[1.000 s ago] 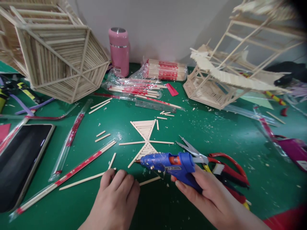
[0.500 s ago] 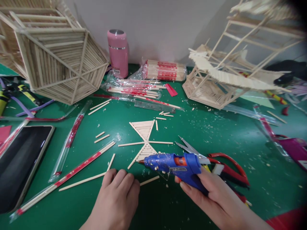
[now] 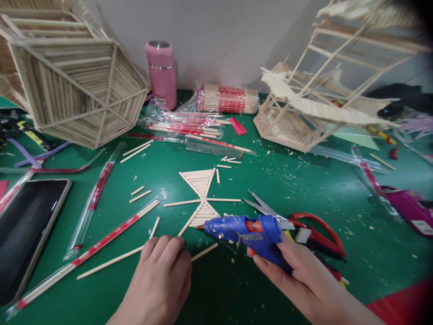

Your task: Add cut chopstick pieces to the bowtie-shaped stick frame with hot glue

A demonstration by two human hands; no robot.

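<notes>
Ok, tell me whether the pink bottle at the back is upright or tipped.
Upright. The pink bottle stands on its base on the green mat, silver lid on top.

blue glue gun, green mat, pink flask

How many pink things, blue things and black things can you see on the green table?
Pink: 1, the pink bottle at the back.
Blue: 1, the blue glue gun held in the right hand.
Black: 1, the black tablet at the left edge.
Total: 3.
The left hand rests on a long wooden stick, which is none of these colours.
</notes>
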